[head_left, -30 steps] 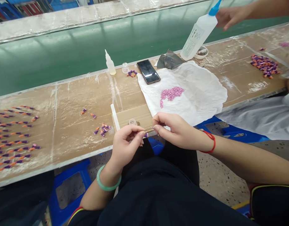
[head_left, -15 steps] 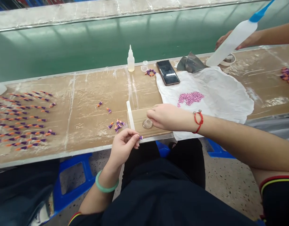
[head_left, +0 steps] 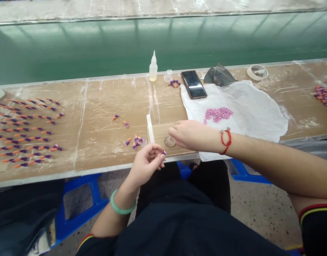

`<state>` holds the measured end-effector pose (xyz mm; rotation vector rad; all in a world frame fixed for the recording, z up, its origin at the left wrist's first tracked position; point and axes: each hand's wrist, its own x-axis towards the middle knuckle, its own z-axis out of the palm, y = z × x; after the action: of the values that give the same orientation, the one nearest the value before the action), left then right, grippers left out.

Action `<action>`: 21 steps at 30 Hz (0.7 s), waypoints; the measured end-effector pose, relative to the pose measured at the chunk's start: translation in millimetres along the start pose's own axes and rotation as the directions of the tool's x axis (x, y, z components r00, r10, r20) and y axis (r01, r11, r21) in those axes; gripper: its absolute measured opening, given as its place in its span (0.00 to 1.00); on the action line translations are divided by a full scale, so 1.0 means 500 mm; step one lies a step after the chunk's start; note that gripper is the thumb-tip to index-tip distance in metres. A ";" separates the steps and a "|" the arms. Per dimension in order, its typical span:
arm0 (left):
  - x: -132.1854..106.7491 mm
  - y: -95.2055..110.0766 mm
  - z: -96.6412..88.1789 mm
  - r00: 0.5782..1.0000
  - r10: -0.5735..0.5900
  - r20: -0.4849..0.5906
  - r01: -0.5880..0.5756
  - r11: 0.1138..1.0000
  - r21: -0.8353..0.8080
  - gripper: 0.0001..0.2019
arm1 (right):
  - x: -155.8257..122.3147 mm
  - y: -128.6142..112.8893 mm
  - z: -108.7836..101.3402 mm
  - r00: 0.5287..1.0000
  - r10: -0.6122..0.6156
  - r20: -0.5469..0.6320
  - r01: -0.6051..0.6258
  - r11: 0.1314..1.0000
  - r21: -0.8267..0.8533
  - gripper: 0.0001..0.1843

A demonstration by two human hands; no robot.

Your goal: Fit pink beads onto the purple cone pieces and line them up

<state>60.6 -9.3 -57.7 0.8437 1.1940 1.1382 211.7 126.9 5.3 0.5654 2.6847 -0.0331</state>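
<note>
Between the thumb and fingers of my left hand point(head_left: 147, 161) is a small purple-and-orange figurine point(head_left: 163, 153), held near the table's front edge. My right hand point(head_left: 186, 134) has its fingers pinched together over a small round clear dish point(head_left: 170, 141); whatever they hold is hidden. The dish rests on a piece of cardboard point(head_left: 159, 132), with a white strip point(head_left: 150, 128) lying along its left side. Several more figurines point(head_left: 135, 141) lie in a loose group left of the cardboard.
Rows of purple-and-orange pieces point(head_left: 25, 133) cover the left of the table. A dropper bottle point(head_left: 153, 67), a phone point(head_left: 194, 84) and a tape roll point(head_left: 257, 72) stand or lie along the back. Pink-and-white bits point(head_left: 218, 115) lie on a white cloth point(head_left: 255, 110).
My left hand has turned slightly, and the figurine shows more. My right hand stays over the dish. The other person's hands and the large blue-tipped bottle have left the view.
</note>
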 end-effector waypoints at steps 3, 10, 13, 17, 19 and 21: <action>-0.001 0.003 0.006 0.999 0.016 -0.045 -0.016 1.000 -0.001 0.10 | -0.009 0.007 0.003 0.996 -0.026 -0.085 0.028 1.000 0.014 0.07; -0.010 0.023 0.031 0.987 0.116 -0.110 -0.124 0.990 -0.069 0.12 | -0.076 -0.010 0.026 0.916 0.105 -0.387 0.199 0.718 0.667 0.08; -0.011 0.029 0.042 0.989 0.127 -0.079 -0.140 0.970 -0.197 0.16 | -0.104 -0.041 0.036 0.938 0.181 -0.297 0.208 0.393 0.896 0.07; -0.014 0.038 0.060 0.995 0.092 -0.046 -0.102 0.948 -0.300 0.19 | -0.125 -0.069 0.037 0.934 0.239 -0.265 0.216 0.210 0.953 0.07; -0.017 0.041 0.070 0.996 0.076 -0.048 -0.087 0.948 -0.307 0.19 | -0.132 -0.072 0.033 0.926 0.249 -0.284 0.246 0.174 0.953 0.07; -0.021 0.043 0.078 0.995 0.078 -0.055 -0.091 0.950 -0.297 0.19 | -0.139 -0.072 0.030 0.915 0.256 -0.313 0.277 0.170 0.946 0.06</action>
<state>94.1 -11.1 -26.5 0.6453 0.9935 1.3736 261.4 65.9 16.2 0.9699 2.6451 -2.0924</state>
